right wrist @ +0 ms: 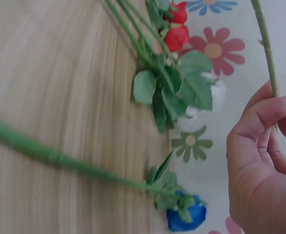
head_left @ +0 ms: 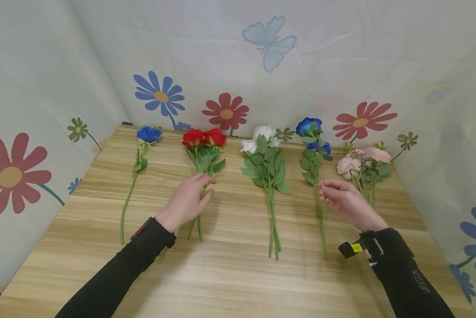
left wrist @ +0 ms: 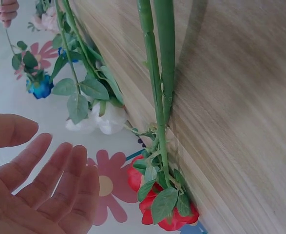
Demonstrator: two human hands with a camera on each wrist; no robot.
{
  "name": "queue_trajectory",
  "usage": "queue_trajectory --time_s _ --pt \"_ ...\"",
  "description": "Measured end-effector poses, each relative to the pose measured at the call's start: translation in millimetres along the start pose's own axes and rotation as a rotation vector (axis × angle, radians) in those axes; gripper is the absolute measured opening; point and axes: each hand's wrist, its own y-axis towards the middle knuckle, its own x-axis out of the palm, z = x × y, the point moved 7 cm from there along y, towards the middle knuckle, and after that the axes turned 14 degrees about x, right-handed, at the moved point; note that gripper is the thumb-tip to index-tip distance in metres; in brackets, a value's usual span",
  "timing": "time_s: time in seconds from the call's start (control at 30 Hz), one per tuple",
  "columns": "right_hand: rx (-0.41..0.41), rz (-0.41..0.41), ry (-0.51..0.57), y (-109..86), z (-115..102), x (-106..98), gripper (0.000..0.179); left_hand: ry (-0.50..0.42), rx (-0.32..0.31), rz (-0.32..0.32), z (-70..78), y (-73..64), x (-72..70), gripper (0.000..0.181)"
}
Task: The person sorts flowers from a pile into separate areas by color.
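Observation:
My right hand [head_left: 347,198] pinches the stem [right wrist: 268,48] of a bright blue rose [head_left: 308,126] between thumb and fingers, raised off the table. Below it a second blue rose [right wrist: 187,214] lies on the wood. Over the stems of two red roses [head_left: 204,138] hovers my left hand [head_left: 188,198]. In the left wrist view its fingers [left wrist: 67,195] are spread, with nothing in them and a gap to the red roses [left wrist: 169,214]. Between the hands lies a bunch of white roses [head_left: 263,138], their leafy stems together.
A single blue rose [head_left: 149,134] lies at the far left of the wooden table [head_left: 222,282]. Pale pink flowers [head_left: 361,162] lie at the right, beyond my right hand. A flower-printed curtain [head_left: 206,53] hangs behind and along both sides.

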Motion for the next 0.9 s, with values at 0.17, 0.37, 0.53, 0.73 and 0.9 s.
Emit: queue_trajectory --time_s 0.17,0.37,0.53,0.73,0.9 --pt "0.062 0.014 0.011 1.1 6.9 -18.2 0.018 0.005 0.000 -0.004 -0.7 -0.9 1.4 0.022" --pt "0.131 0.043 -0.086 8.5 10.9 -28.2 0.021 0.008 0.001 -0.003 -2.9 -2.7 3.8 0.022" --pt "0.182 0.108 -0.203 18.2 14.7 -32.2 0.039 0.012 -0.001 -0.008 -3.3 -4.0 4.3 0.022" --pt "0.181 0.261 -0.454 24.2 16.8 -37.4 0.044 0.012 -0.006 -0.016 -3.2 -5.7 5.0 0.022" --pt "0.147 0.394 -0.637 25.7 15.7 -40.9 0.040 0.006 -0.016 -0.022 -3.3 -6.9 5.1 0.022"
